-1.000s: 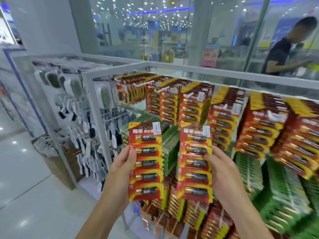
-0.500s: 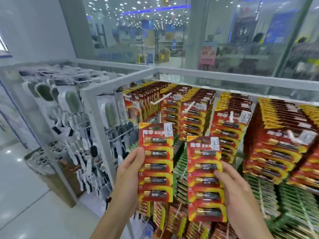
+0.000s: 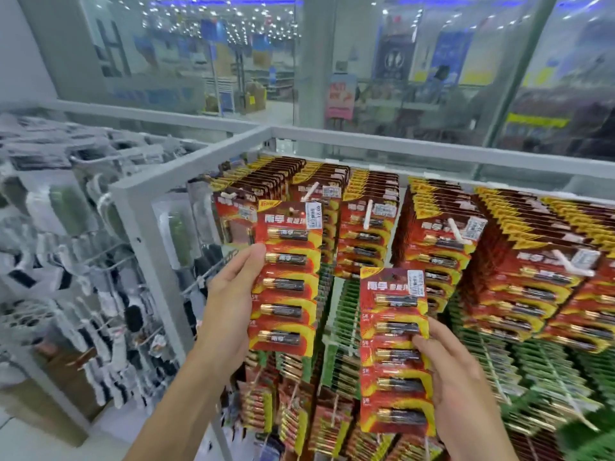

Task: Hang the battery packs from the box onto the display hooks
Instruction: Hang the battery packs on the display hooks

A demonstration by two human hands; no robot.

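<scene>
packs first: two red-and-yellow blister cards, each a tall strip with five cells in a column; left pack (image 3: 286, 277) is held up in front of the top row of the rack (image 3: 143, 227), its top edge just below a white hook (image 3: 310, 190); right pack (image 3: 394, 351) sits lower and to the right, in front of the green packs (image 3: 346, 311); neither hangs on a hook yet; left grip (image 3: 229, 314) is clamped on the left edge of its card, thumb on the front by the second cell, fingers hidden behind; right grip (image 3: 462, 387) is clamped on the right edge of its card, thumb on the front near the third cell, the rest behind.

by the look of them, each card is light, with its weight spread down the whole strip, so it may swing once hung; thin card should flex and twist when pinched at one edge, and the glossy blister may slide under a thumb; the hang hole at the top, hard to make out, is likely the weak spot and could tear if forced on at an angle; a mid-height hold on the side edge leaves the top free for the hook; a hold nearer the top would probably steady the hole better for threading.
</scene>
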